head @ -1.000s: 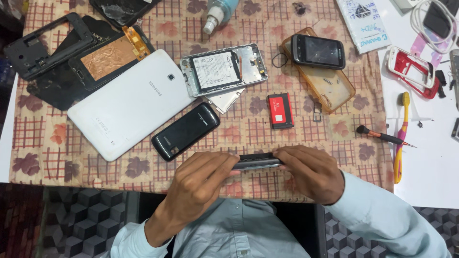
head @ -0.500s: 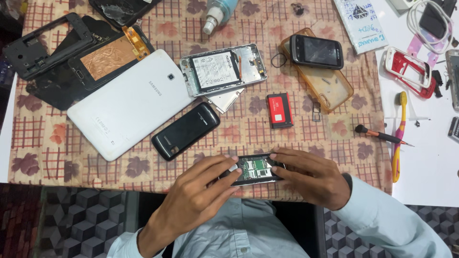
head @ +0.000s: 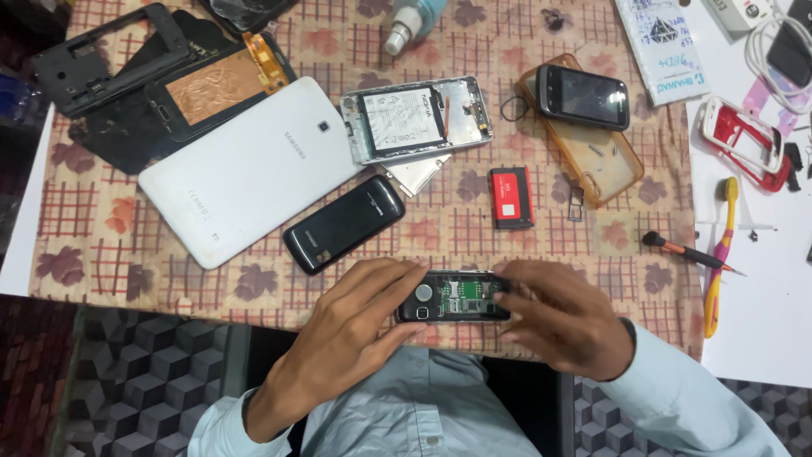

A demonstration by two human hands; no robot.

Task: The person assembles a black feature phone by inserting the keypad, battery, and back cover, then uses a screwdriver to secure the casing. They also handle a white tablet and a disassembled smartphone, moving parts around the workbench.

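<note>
Change: a second before, I held the small phone (head: 454, 296) edge-on – then I turned it, so its open back with the green board faced me.
Left hand (head: 359, 326): fingers curled shut around the phone's left end.
Right hand (head: 562, 317): closed on its right end.
Phone's place: between both hands, at the near edge of the desk (head: 254, 292).
Meaning: insides exposed – ready for inspection, I judged.
Beyond my left hand: a black handset (head: 344, 223).
</note>
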